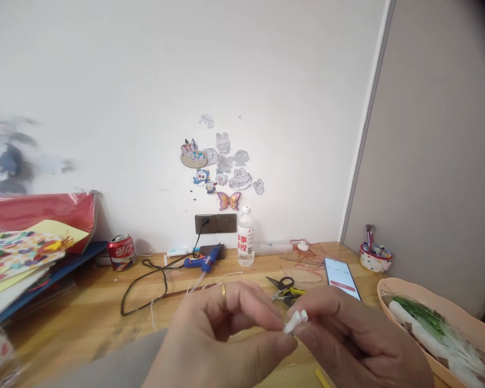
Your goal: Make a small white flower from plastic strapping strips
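A small white folded piece (294,322) is pinched between the fingertips of both hands, low in the middle of the view. My left hand (226,334), with a gold ring on one finger, grips its left end between thumb and index finger. My right hand (355,339) holds the right end the same way, its fingertips almost touching the left ones. Just behind the hands lie scissors (283,282) and a yellow-and-black cutting tool (293,295), partly hidden by the right hand.
Behind stand a blue glue gun (204,262) with a black cord, a bottle (246,240) and a red can (121,252). Right are a phone (341,277), red string (317,264), a small pot (375,258) and a pink tray (440,302). Papers (24,258) are stacked left.
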Available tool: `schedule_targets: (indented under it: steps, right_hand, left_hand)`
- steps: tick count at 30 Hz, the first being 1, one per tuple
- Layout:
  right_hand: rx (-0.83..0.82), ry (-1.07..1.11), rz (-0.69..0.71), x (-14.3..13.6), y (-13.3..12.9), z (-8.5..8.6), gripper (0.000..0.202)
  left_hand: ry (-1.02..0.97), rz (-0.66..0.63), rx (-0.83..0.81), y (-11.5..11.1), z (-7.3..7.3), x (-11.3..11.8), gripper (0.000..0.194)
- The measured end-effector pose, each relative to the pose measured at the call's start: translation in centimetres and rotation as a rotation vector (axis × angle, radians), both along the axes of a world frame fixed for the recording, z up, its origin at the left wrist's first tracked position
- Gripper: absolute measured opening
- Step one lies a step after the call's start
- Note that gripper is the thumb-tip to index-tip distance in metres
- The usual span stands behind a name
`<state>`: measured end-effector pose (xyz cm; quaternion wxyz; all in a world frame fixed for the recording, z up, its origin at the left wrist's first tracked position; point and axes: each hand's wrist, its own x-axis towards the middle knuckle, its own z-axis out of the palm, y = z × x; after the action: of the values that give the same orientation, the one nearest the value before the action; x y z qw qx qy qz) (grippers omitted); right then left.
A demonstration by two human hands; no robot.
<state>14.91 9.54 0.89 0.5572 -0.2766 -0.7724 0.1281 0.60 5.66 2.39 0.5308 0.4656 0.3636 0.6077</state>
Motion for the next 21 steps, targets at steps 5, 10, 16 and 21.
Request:
schedule_targets:
  steps: [5,10,16,21]
  right_hand:
    - [0.032,-0.046,0.109,0.2,0.5,-0.2,0.011]
    - [0.048,-0.073,0.111,0.2,0.7,-0.2,0.011]
    - [0.013,-0.099,0.108,0.3,0.8,-0.1,0.014]
    - [-0.063,-0.123,0.187,0.5,0.8,0.2,0.006]
  left_hand:
    - [-0.041,-0.168,-0.172,0.7,0.0,-0.9,0.014]
    - [0.246,-0.185,-0.055,0.8,0.4,-1.2,0.007]
    - [0.314,-0.212,-0.063,0.7,0.3,-1.2,0.018]
    - [0.211,-0.156,-0.083,0.4,0.2,-1.0,0.021]
